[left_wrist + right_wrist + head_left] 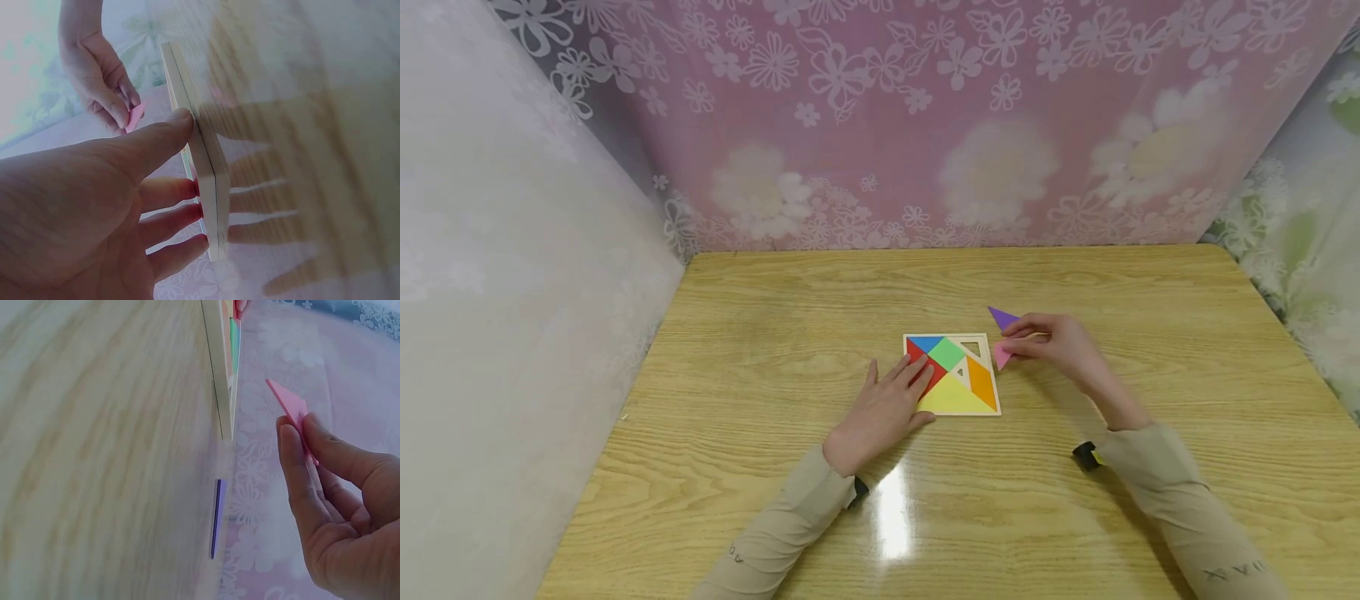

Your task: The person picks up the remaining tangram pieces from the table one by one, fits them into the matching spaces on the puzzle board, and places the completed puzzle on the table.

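Note:
A square wooden tangram board [989,350] lies on the table. In it sit red [936,379], blue [925,343], green [947,354], yellow [955,398] and orange [981,382] pieces; two recesses show bare wood with triangular holes. My left hand [880,414] rests over the board's left side, fingers extended on the red area, the thumb at the near edge. Just right of the board, my right hand [1071,350] pinches a pink tangram piece [290,401] between thumb and fingers, held above the table. Behind it lies a purple triangle [1002,318], partly covered by the right hand in the head view.
The wood-grain table [760,350] extends around the board on all sides. A pink flowered curtain [880,150] hangs along its far edge, with pale cloth [512,292] on the left and more flowered cloth [1315,233] on the right.

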`<state>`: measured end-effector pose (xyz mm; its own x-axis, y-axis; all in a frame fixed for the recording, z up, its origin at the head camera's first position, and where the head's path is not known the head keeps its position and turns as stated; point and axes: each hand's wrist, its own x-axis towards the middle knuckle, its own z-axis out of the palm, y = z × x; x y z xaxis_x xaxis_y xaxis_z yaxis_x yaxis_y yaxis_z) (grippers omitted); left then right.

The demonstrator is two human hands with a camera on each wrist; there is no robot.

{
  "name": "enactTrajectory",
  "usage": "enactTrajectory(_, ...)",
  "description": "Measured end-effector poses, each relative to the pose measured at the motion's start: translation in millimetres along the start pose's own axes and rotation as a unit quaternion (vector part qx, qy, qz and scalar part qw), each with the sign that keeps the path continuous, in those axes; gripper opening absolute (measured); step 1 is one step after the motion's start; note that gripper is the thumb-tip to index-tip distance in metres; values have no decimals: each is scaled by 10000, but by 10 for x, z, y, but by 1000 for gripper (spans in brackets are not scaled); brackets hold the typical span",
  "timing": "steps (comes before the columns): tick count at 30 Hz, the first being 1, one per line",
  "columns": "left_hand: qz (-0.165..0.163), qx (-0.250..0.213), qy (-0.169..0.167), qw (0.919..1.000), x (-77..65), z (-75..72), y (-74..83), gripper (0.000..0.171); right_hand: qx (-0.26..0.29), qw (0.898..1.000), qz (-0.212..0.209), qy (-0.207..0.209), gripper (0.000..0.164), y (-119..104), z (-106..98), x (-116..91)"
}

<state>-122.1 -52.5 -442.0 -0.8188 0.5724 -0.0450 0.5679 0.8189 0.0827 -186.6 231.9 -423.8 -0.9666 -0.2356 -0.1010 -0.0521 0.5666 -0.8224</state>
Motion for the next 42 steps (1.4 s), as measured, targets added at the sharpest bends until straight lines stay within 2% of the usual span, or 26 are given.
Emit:
enactTrajectory(5, 5, 53, 22, 10000, 11, 11, -7, 67, 115, 9999, 65, 4, 36, -89, 82, 59)
enactTrajectory(11, 6, 49, 28, 10000, 19, 15, -7, 66, 812, 9960, 66, -359, 32, -151, 191, 133)
enactTrajectory(17, -3, 19, 15, 10000, 16, 1, -6, 67, 976, 9941, -18, -475, 27, -201, 311, 200)
enactTrajectory(24, -2, -18, -10, 10000, 8, -19, 3, 66, -32, 9991, -124, -412, 20, -221, 408, 265)
enactTrajectory(26, 0, -26, -11, 10000, 5, -24, 6, 66, -146, 9985, -113, -507, 19, -223, 422, 279)
enactTrajectory(33, -16, -19, 0, 10000, 13, -12, 5, 66, -1275, 9893, -336, -616, 19, -250, 439, 297)
enactTrajectory(42, -5, -19, -16, 10000, 15, 3, -2, 67, -1602, 9835, -183, -818, 16, -289, 472, 313)
